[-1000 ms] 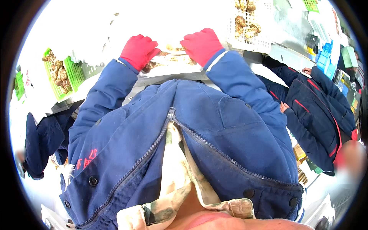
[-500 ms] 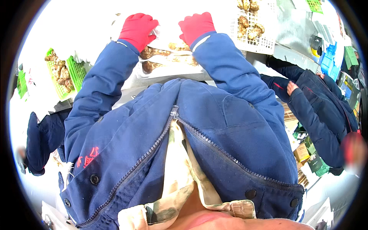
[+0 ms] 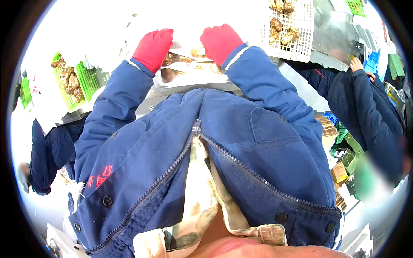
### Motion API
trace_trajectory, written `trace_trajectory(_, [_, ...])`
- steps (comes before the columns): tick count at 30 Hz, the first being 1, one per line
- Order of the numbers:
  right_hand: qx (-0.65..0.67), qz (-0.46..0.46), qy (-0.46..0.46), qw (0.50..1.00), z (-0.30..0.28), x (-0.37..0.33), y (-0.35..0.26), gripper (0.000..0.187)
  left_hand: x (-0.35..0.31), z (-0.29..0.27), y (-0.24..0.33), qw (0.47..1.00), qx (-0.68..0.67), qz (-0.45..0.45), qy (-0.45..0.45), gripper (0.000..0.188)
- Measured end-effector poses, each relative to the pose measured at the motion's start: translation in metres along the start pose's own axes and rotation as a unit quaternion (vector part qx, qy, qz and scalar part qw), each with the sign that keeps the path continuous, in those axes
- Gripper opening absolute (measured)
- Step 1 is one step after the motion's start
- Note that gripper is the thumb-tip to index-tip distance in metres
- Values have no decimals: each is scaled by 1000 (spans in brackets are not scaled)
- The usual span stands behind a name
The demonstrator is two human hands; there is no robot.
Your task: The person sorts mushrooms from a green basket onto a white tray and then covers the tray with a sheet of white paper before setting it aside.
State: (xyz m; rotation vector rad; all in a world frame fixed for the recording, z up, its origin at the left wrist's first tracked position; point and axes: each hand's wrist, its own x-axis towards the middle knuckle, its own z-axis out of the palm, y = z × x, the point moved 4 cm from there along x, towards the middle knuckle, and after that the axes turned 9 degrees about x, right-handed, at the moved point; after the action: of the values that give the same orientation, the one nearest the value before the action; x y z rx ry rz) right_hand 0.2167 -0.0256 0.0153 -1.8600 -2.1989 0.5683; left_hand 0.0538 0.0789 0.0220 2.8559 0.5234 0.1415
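Observation:
Both my hands wear red gloves and are held above a pale tray [image 3: 189, 82] in front of me. My left hand [image 3: 153, 49] is closed at the tray's left side, its fingers pinched on a thin white sheet [image 3: 184, 45]. Over the right side, my right hand [image 3: 221, 43] is curled into a fist; what its fingers hold is hidden. Between and below the hands lie several brown and cream mushrooms [image 3: 207, 67], in rows with white strips between them. The one at the lower left looks partly covered by pale material. Glare washes out the far surface.
At the right stands a white lattice basket [image 3: 303, 39] with several mushrooms. A green basket [image 3: 89, 82] holds more mushrooms at the left. A co-worker in dark clothes [image 3: 348, 94] stands at the right; another person's dark sleeve [image 3: 56, 146] shows at the left.
Both my hands have come a little nearer to me, the left one also slightly to the left. The lower left mushroom looks paler and more covered. The co-worker at the right has shifted their arms.

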Motion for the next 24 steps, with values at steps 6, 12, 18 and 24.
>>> trace_trajectory(6, [13,7,24,1000,-1,-1,0,18,17,1,-1,984,83,-16,-160,25])
trace_trajectory(12, [-44,-1,-38,998,-1,-4,-7,26,-7,-9,7,994,74,71,-49,29])
trace_trajectory(18, [86,-10,-9,996,5,-4,-23,36,-15,-9,9,990,63,91,-89,30])
trace_trajectory(24, [179,21,0,984,2,-13,-14,44,-17,8,5,991,78,47,-100,23])
